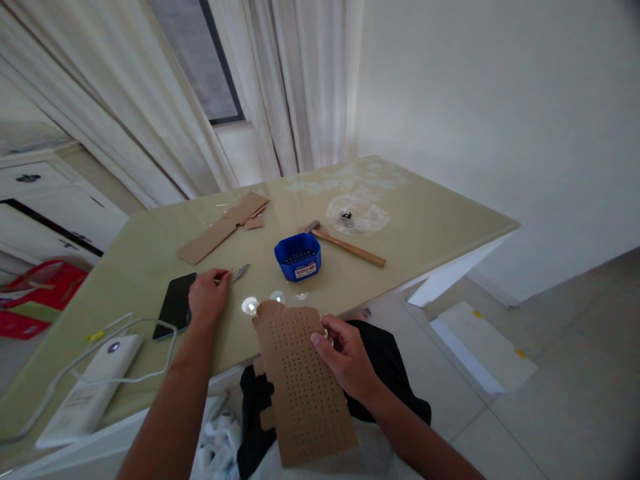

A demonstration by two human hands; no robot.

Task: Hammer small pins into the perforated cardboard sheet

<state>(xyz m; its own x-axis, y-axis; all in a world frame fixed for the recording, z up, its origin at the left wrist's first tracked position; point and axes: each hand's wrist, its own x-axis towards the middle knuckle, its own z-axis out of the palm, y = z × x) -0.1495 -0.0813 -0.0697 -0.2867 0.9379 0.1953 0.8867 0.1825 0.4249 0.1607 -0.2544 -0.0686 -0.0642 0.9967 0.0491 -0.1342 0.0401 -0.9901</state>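
My right hand is closed on the right edge of a brown cardboard piece, its thumb over the front. Rows of small holes cover the cardboard, which tilts above my lap at the table's near edge; tabs stick out on its left. Something clear and shiny shows by the right fingertips. My left hand rests on the table beside a black phone, its fingers pinched at the end of a small pointed metal tool. The tool's exact kind is unclear, and part of it is hidden under the fingers.
A blue plastic container stands mid-table, with a wooden-handled hammer behind it. Farther back lie a clear plastic bag with small dark pieces and cardboard strips. Clear round discs lie nearby. A white power bank and cable occupy the left.
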